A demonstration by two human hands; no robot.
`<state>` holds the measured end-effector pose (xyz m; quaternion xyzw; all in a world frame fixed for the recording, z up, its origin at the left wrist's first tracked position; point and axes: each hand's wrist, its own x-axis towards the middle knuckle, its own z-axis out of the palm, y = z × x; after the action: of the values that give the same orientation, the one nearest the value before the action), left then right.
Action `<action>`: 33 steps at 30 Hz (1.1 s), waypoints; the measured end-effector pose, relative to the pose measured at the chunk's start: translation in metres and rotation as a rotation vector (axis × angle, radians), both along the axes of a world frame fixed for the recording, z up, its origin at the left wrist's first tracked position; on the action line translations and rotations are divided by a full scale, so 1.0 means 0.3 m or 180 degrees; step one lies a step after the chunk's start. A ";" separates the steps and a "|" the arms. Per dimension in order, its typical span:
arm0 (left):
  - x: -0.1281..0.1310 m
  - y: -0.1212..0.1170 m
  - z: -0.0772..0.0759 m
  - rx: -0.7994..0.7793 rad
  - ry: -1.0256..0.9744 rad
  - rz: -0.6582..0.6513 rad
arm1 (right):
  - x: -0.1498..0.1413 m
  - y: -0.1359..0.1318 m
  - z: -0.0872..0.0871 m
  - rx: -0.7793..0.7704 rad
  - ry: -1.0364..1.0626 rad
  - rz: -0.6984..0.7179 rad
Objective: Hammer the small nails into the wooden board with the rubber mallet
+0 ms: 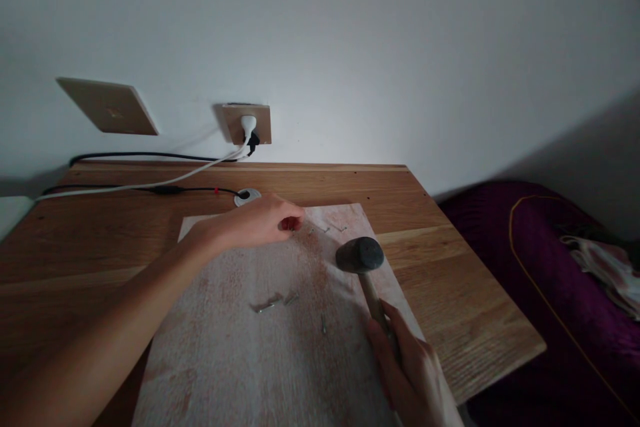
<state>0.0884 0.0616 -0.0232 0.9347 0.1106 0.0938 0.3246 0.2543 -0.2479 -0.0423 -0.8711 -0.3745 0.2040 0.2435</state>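
Fingertips of the left hand (pixel 267 219) curled in low over the pale board's (pixel 220 360) far end, though whether they pinched a nail could not be told, while the right hand (pixel 413 363) gripped a mallet (pixel 361 255) by its handle. Just beside the left fingers, a few nails (pixel 327 230) seemed already set; loose nails (pixel 271 303) lying nearer on the board apparently remained to be driven.
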 end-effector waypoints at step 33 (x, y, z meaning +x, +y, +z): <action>-0.013 -0.087 -0.125 -0.0062 -0.0716 0.0805 | 0.003 0.001 0.002 0.0046 0.0169 0.0053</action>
<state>0.0846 0.0355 -0.0607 0.8938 0.1912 0.2368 0.3295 0.2552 -0.2477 -0.0417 -0.8605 -0.3766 0.2263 0.2579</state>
